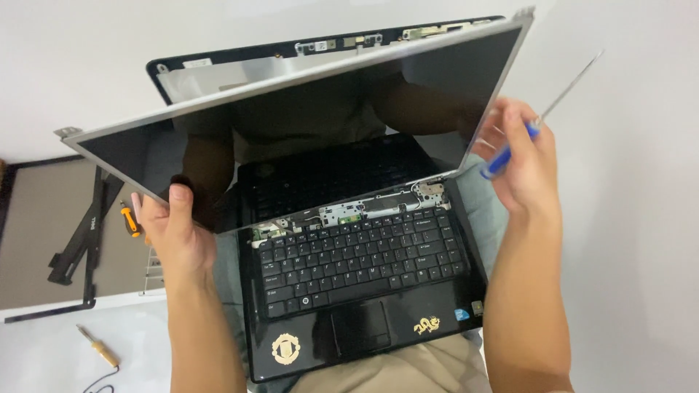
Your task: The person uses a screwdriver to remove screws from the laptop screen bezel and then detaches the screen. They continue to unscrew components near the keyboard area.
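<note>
Bare screen panel: dark, glossy, reflective, metal-edged, tilted above laptop.

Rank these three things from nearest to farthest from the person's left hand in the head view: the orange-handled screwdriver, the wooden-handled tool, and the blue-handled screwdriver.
From the left hand:
1. Orange-handled screwdriver, just to its left on the brown surface.
2. Wooden-handled tool, lower left on the white surface.
3. Blue-handled screwdriver, far across the laptop, held in the right hand.

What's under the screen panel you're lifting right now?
Under the raised screen panel lie the laptop's black keyboard and the exposed hinge strip with its right hinge bracket. The panel covers the strip's far edge and the lower part of the back lid.
</note>
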